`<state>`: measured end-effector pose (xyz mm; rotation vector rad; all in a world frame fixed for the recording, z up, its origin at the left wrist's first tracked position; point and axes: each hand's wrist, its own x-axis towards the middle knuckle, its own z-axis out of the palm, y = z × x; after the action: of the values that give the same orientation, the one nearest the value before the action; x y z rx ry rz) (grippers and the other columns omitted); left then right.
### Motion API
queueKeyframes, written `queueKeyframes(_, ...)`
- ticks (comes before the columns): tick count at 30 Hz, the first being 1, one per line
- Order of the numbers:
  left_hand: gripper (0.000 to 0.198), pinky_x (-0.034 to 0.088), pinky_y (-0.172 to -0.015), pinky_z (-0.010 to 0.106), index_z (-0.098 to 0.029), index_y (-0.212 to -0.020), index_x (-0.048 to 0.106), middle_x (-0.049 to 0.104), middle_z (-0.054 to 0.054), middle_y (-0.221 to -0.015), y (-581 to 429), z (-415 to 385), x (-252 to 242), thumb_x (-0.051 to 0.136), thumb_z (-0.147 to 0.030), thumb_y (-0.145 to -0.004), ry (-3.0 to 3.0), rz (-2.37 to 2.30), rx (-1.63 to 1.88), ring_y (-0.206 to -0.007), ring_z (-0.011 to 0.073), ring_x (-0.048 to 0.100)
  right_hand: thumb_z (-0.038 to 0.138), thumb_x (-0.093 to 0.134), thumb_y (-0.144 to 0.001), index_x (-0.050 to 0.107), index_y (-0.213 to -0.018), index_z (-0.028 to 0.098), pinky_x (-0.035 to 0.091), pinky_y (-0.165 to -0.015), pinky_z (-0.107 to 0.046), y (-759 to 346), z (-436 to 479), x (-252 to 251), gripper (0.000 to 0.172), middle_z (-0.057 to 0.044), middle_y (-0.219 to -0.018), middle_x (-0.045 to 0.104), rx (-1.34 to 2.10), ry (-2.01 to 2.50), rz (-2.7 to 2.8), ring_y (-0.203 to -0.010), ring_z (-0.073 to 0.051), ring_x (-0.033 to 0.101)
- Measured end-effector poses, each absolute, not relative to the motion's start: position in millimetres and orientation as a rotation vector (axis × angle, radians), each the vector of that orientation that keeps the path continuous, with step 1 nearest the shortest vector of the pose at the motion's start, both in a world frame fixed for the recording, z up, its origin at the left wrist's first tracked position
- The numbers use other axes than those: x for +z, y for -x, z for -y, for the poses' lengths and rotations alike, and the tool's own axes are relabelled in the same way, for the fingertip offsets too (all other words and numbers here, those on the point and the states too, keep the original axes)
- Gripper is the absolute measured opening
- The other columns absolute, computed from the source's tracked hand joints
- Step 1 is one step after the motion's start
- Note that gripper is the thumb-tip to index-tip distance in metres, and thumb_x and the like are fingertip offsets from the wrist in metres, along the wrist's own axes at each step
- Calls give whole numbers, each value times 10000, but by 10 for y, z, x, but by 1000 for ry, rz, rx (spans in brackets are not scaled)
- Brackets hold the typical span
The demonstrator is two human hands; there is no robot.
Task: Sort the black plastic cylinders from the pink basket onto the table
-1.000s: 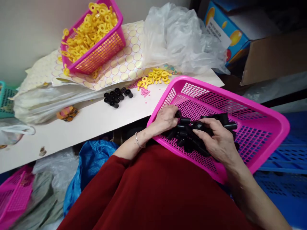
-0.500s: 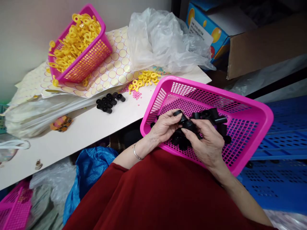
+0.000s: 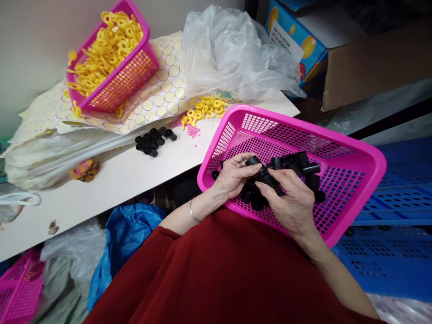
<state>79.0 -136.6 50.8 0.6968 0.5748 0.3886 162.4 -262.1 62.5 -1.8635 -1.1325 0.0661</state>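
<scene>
Looking down on white table (image 3: 124,177), then pink basket (image 3: 339,167) beside its edge. With left hand (image 3: 231,177), over basket, clamping black tube (image 3: 252,160) between thumb and fingers; with right hand (image 3: 293,197), likewise pinching second tube (image 3: 267,178), just beside the first. Back on table, noting yellow rings (image 3: 204,109), then smaller pink bits (image 3: 193,131).

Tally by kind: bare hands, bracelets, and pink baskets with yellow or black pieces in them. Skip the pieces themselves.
Left hand and right hand: 2
Bracelet: 1
Near pink basket, with black pieces: 1
Far pink basket, with yellow pieces: 1
Total: 5
</scene>
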Motion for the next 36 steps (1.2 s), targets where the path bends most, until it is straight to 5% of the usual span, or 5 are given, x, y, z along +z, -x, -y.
queueKeyframes(6,465,541,-790,303,-184,-1025,732,716,4,-851,-737,1519,517,880,-316,-604,-929,-591,441,-779,130,656,333,766,-753,563,-1149,269,601,-596,-293,-1613,2589,472,450,-8,-982,603,197,1695,804,-656,-113,622)
queueKeyframes(12,480,539,-872,320,-191,-1072,742,720,38,-958,-570,1521,669,861,-351,-635,-1143,-564,572,-887,164,662,330,850,-648,494,-1289,341,639,-831,-431,-1620,2617,453,733,-83,-1367,426,566,1474,926,-1022,-211,646)
queueKeyframes(21,528,496,-719,248,-178,-1084,677,665,-2,-843,677,345,340,806,-289,-585,-1224,-1305,1417,-750,115,605,357,753,-750,671,-952,318,630,-767,-499,-1995,2704,367,221,-87,-1061,626,515,1651,980,-776,-258,680)
queueKeyframes(27,362,458,-820,340,-134,-984,603,548,-3,-732,1674,-415,358,696,-142,-634,-1717,-2351,675,-839,199,582,452,673,-802,634,-935,295,603,-680,-469,-2216,2646,350,209,-68,-965,634,503,1748,1254,-725,-251,655)
queueKeyframes(36,292,353,-971,540,-205,-543,343,474,81,-763,1533,-933,348,602,-120,-646,-2038,-2155,543,-1142,344,454,219,446,-908,653,-787,207,482,-779,-375,-2043,1955,462,240,-95,-898,689,239,1943,2012,-864,-238,602)
